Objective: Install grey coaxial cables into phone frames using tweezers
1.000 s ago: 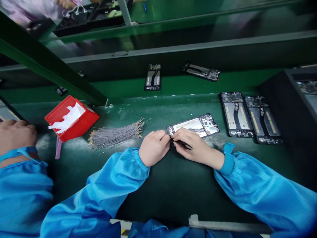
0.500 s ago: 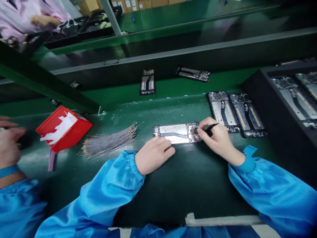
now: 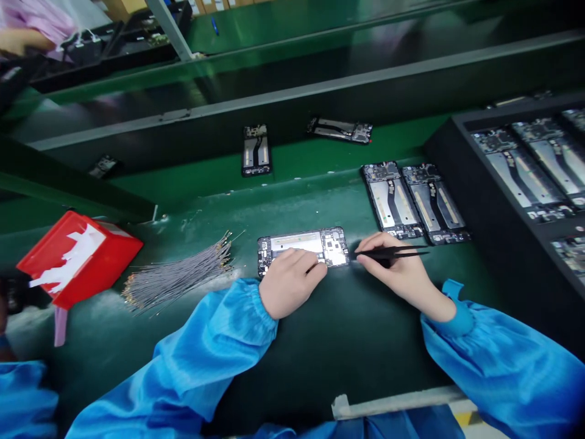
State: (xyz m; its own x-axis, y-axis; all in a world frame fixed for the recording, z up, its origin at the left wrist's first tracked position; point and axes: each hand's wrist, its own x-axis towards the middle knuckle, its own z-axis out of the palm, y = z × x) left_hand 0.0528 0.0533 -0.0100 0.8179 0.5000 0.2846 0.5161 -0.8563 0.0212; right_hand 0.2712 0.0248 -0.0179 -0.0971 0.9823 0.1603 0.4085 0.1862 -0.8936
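Note:
An opened phone (image 3: 336, 247) lies sideways on the green bench, its circuit board and silver battery bay showing. My left hand (image 3: 292, 280) is on its near edge, fingers curled over the frame and holding it. Just past the phone's right end, my right hand (image 3: 393, 262) grips black tweezers (image 3: 406, 250) between thumb and fingers. Nothing can be made out at the tweezer tips. To the left of the phone lies a bundle of thin grey cables (image 3: 183, 274) with gold-coloured ends.
Two opened phones (image 3: 393, 198) lie side by side behind my right hand. A black rack (image 3: 461, 164) with several more stands at right. Further phones (image 3: 256, 151) rest on the back ledge. A red bin (image 3: 105, 262) is at left, beside a co-worker's blue sleeve (image 3: 27, 390).
My right hand has come off the phone's board end to just right of it, the tweezers now lying more level. My view has swung right; the co-worker's hand has mostly left it.

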